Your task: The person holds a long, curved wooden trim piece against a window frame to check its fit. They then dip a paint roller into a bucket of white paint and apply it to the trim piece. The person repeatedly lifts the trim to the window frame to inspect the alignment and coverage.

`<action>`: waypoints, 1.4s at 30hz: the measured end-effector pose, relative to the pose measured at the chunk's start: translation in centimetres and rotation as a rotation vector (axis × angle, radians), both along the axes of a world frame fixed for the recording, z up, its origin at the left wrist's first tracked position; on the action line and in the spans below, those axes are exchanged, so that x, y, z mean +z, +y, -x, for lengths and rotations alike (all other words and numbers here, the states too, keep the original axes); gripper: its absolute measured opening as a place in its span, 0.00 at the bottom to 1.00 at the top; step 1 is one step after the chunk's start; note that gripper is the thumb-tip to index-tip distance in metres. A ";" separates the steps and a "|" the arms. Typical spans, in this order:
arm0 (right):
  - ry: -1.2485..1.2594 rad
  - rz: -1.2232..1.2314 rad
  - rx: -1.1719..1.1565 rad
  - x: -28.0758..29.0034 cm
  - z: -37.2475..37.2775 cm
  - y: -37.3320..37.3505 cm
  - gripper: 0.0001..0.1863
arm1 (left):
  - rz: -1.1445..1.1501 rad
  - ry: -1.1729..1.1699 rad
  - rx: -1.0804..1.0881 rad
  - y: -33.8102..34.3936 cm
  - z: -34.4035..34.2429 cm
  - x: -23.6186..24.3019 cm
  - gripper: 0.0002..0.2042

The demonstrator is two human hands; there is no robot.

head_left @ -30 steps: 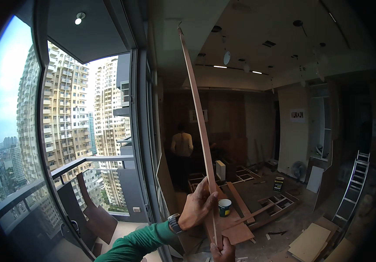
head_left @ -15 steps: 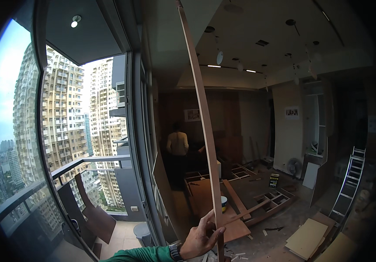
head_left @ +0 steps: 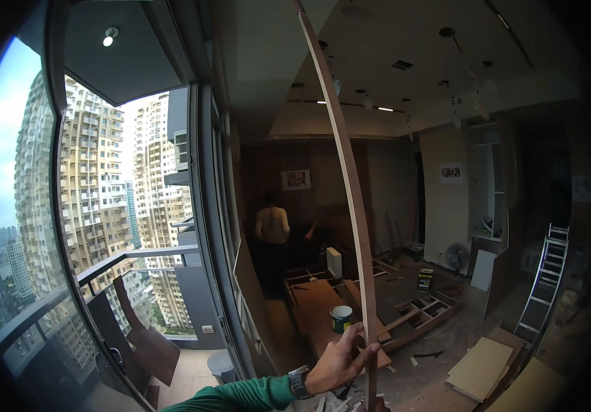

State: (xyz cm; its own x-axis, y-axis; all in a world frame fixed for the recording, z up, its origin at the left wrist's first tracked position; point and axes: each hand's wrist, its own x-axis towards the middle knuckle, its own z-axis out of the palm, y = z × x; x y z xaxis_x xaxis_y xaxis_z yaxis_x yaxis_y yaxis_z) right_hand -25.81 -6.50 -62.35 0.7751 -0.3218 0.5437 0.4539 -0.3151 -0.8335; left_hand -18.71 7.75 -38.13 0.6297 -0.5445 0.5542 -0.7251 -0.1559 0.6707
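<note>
A long, thin wooden strip [head_left: 348, 158] stands nearly upright in front of me, leaning left toward the ceiling. My left hand [head_left: 337, 362], at the end of a green sleeve with a wristwatch [head_left: 299, 382], is closed on its lower part, the thumb on the right side and the fingers behind. At the bottom edge, beside the strip's low end, a dark sliver appears to be part of my right hand [head_left: 380, 404]; its fingers are mostly hidden. Just beyond the left hand, a white-and-green paint bucket [head_left: 341, 318] stands on a brown board [head_left: 316, 302].
A wooden frame [head_left: 419, 319] lies on the floor beyond. Pale boards [head_left: 482, 367] are stacked at right near a ladder [head_left: 546, 281]. A person [head_left: 272, 223] stands at the back, facing away. A sliding door frame [head_left: 216, 226] borders the balcony at left. Scraps litter the floor.
The strip and my left hand have shifted right in the picture, and the strip leans more. The view has turned slightly, and the bucket now shows fully left of the strip.
</note>
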 end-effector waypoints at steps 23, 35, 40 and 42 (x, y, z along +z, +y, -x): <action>-0.083 0.158 0.113 17.5 -13.3 3.4 0.11 | 0.332 -0.047 0.138 2.9 -18.5 10.4 0.24; -0.122 0.241 0.071 28.3 -31.0 5.1 0.13 | 0.268 0.044 0.348 4.7 -35.0 21.9 0.17; -0.103 0.229 0.047 25.9 -33.5 2.5 0.12 | 0.207 0.028 0.323 3.3 -37.9 20.6 0.20; -0.142 0.182 0.045 24.4 -33.6 1.6 0.11 | 0.218 0.039 0.259 2.2 -37.7 19.5 0.20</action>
